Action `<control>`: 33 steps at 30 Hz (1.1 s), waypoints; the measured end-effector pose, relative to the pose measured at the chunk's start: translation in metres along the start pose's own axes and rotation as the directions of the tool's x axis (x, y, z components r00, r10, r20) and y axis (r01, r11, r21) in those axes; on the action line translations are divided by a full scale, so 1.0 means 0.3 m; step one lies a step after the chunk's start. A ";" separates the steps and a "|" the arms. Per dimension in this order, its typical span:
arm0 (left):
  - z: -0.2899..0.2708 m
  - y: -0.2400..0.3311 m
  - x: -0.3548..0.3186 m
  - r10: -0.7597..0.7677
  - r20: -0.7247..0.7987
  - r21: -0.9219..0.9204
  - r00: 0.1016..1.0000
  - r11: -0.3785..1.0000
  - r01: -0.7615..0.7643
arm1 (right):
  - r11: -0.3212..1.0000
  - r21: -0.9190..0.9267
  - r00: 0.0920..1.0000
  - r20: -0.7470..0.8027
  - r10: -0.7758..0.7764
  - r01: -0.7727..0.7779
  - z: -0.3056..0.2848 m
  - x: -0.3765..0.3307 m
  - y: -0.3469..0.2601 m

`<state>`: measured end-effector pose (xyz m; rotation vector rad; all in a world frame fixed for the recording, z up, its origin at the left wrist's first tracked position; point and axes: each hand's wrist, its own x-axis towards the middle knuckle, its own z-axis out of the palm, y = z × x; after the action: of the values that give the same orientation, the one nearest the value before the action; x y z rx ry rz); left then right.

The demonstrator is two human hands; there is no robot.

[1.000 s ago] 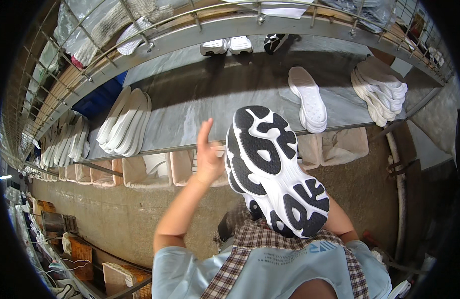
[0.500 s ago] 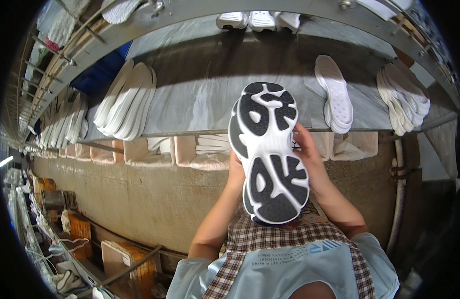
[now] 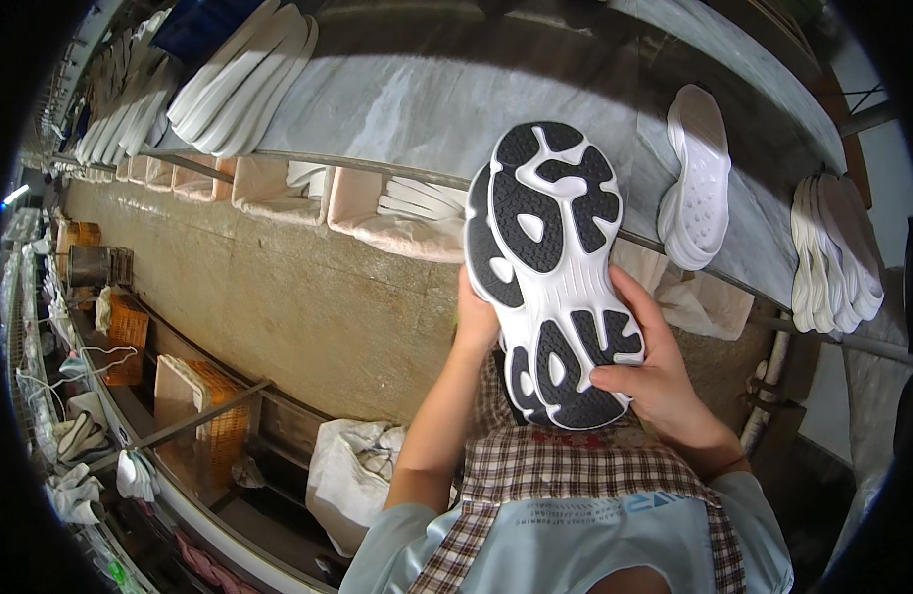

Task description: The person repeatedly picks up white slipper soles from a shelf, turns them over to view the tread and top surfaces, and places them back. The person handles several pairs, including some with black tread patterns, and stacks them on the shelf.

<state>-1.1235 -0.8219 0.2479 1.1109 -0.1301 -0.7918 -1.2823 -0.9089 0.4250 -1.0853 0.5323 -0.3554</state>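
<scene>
Two white shoe soles with black tread pads lie one over the other in front of my chest, treads facing up. The upper shoe sole (image 3: 560,247) covers most of the lower shoe sole (image 3: 488,243), which shows along the left side and low down. My left hand (image 3: 476,307) grips the left edge, its fingers hidden behind. My right hand (image 3: 659,371) holds the right edge, with its thumb pressed on the tread of the narrower end and its index finger along the side. Whatever lies under the soles is hidden.
Beyond my hands runs a grey bench (image 3: 397,99). On it stand a row of white soles (image 3: 243,84) at left, a white sole piece (image 3: 699,178) and more white soles (image 3: 837,252) at right. Lined bins (image 3: 397,213) sit below. An orange basket (image 3: 204,421) stands at lower left.
My view has turned and the bench appears tilted. The soles have come closer and shifted right, showing more of the lower one. My right thumb now lies on the upper tread.
</scene>
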 end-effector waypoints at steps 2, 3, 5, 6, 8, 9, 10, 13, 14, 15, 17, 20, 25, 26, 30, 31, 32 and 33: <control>-0.016 -0.033 -0.017 -0.090 -0.005 -0.211 0.996 0.974 0.087 | 0.999 -0.009 0.999 -0.011 -0.034 0.034 -0.039 -0.013 -0.005; -0.025 -0.046 -0.026 -0.093 -0.011 -0.214 0.996 0.973 0.089 | 0.997 -0.025 0.998 -0.010 -0.068 0.068 -0.065 -0.020 -0.012; -0.048 -0.068 -0.035 -0.085 -0.033 -0.215 0.996 0.974 0.076 | 0.990 -0.068 0.991 -0.035 -0.127 0.124 -0.118 -0.026 -0.019; -0.060 -0.076 -0.041 -0.082 -0.042 -0.216 0.996 0.974 0.071 | 0.984 -0.113 0.989 -0.038 -0.143 0.138 -0.145 -0.025 -0.017; -0.081 -0.092 -0.049 -0.075 -0.065 -0.219 0.995 0.974 0.059 | 0.973 -0.183 0.988 -0.041 -0.148 0.138 -0.195 -0.011 -0.004; -0.090 -0.097 -0.053 -0.073 -0.078 -0.222 0.994 0.974 0.054 | 0.971 -0.194 0.989 -0.023 -0.148 0.141 -0.216 -0.004 0.006; -0.097 -0.103 -0.060 -0.071 -0.090 -0.223 0.993 0.974 0.050 | 0.961 -0.242 0.990 -0.024 -0.140 0.130 -0.234 0.005 0.017; -0.114 -0.117 -0.075 -0.066 -0.127 -0.221 0.990 0.975 0.036 | 0.965 -0.223 0.989 -0.013 -0.147 0.140 -0.264 0.030 0.059; -0.120 -0.120 -0.081 -0.063 -0.140 -0.218 0.988 0.975 0.032 | 0.971 -0.199 0.990 -0.018 -0.142 0.135 -0.270 0.037 0.071; -0.124 -0.126 -0.085 -0.065 -0.151 -0.218 0.986 0.975 0.030 | 0.977 -0.170 0.991 -0.018 -0.131 0.127 -0.276 0.041 0.079; -0.140 -0.132 -0.096 -0.057 -0.173 -0.204 0.983 0.979 0.021 | 0.976 -0.184 0.991 -0.042 -0.125 0.115 -0.283 0.049 0.089; -0.175 -0.130 -0.112 -0.017 -0.221 -0.173 0.975 0.985 -0.022 | 0.990 -0.130 0.996 -0.065 -0.060 0.051 -0.279 0.048 0.090; -0.240 -0.107 -0.124 0.110 -0.334 -0.065 0.936 0.988 -0.139 | 0.999 0.000 0.999 -0.025 0.044 -0.044 -0.238 0.033 0.093; -0.252 -0.104 -0.114 0.125 -0.348 -0.034 0.929 0.989 -0.146 | 0.999 -0.004 0.999 -0.016 0.052 -0.052 -0.228 0.035 0.098; -0.292 -0.101 -0.096 0.309 -0.383 0.153 0.871 0.951 -0.270 | 0.996 -0.075 0.999 -0.025 0.037 -0.038 -0.205 0.067 0.113; -0.304 -0.097 -0.089 0.236 -0.404 0.086 0.884 0.972 -0.221 | 0.993 -0.098 0.997 -0.059 0.059 -0.065 -0.202 0.083 0.113; -0.316 -0.091 -0.085 0.161 -0.422 0.018 0.892 0.985 -0.170 | 0.991 -0.127 0.995 -0.090 0.039 -0.050 -0.201 0.103 0.113; -0.325 -0.083 -0.078 0.174 -0.440 0.053 0.881 0.984 -0.167 | 0.993 -0.109 0.994 -0.098 0.044 -0.055 -0.203 0.130 0.105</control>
<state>-1.1073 -0.7390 0.1881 1.2489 0.1510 -0.3645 -1.2846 -0.9603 0.3654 -1.1645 0.6695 -0.3384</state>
